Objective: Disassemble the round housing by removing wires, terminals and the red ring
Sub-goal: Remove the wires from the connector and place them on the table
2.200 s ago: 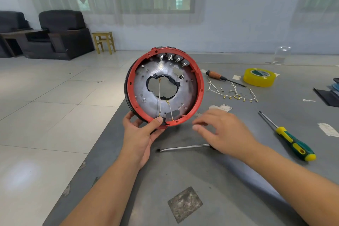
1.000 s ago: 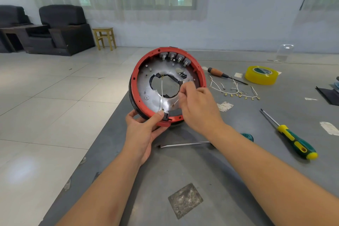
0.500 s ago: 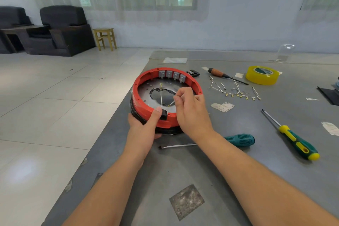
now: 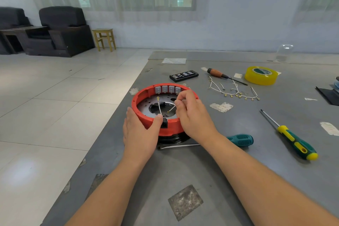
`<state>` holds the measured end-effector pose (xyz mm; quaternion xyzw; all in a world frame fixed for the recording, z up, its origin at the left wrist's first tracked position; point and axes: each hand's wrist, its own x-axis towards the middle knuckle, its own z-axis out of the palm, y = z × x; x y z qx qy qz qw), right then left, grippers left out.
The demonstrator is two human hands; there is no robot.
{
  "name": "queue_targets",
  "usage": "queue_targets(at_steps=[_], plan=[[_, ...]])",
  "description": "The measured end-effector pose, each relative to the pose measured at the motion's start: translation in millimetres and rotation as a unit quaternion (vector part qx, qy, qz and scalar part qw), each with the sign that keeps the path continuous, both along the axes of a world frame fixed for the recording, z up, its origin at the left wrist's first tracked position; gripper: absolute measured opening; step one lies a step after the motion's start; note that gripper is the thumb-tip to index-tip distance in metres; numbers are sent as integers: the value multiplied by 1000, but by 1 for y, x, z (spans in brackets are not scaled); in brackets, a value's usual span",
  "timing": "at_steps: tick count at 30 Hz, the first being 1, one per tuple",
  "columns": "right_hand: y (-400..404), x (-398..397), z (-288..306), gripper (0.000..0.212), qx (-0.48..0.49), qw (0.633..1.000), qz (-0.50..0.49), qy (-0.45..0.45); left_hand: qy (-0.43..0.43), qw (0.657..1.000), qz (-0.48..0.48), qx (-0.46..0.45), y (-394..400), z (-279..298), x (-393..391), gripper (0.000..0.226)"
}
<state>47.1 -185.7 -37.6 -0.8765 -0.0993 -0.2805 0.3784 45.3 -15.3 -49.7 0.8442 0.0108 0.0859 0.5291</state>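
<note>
So the round housing is lying flat on the grey table near its left edge, open side up, with the red ring still wrapped around it and a row of grey terminals sitting along the inside of the far wall. Left hand is cupped against the near-left side of the housing, fingers curved round the red wall and the thumb pressed on the top rim right by a little black block. Right hand comes in over the near-right rim and is pinching a thin white wire between thumb and fingertips, just above the metal plate inside. A second white wire with a ring lug on its end stands up next to the left thumb. A teal-handled screwdriver lies just in front of the housing, partly under the right wrist. Off to the right: a green-and-yellow screwdriver, a bunch of loose wires, a yellow tape roll, a wooden-handled screwdriver and a black bit case.
</note>
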Motion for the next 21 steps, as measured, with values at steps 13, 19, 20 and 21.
queue_targets(at_steps=[13, 19, 20, 21], plan=[[-8, -1, 39, 9, 201, 968, 144, 38, -269, 952, -59, 136, -20, 18, -4, 11], [-5, -2, 38, 9, 221, 967, 121, 35, -231, 970, -73, 18, -19, 23, -5, 16], [-6, -2, 35, 8, 197, 974, 105, 31, -198, 977, -71, -42, -19, 23, -4, 15], [-8, -3, 32, 7, 162, 982, 95, 27, -170, 979, -66, -89, -17, 23, -3, 11]])
